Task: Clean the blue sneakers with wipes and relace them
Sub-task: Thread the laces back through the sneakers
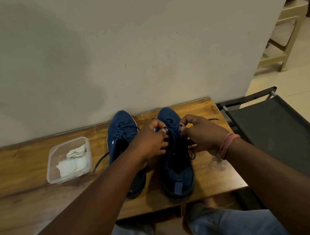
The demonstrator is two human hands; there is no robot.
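Note:
Two blue sneakers stand side by side on the wooden table (16, 169), toes to the wall. The left sneaker (120, 135) is laced, and one lace end trails off to its left. Over the right sneaker (176, 170) my left hand (149, 140) and my right hand (203, 132) each pinch its blue lace (173, 134) near the upper eyelets. My fingers hide much of the lace.
A clear plastic tub (68, 160) with crumpled used wipes (75, 160) sits left of the sneakers. A dark folding chair (273, 125) stands against the table's right edge. The wall rises just behind the table. A light wooden stool (283, 36) stands far right.

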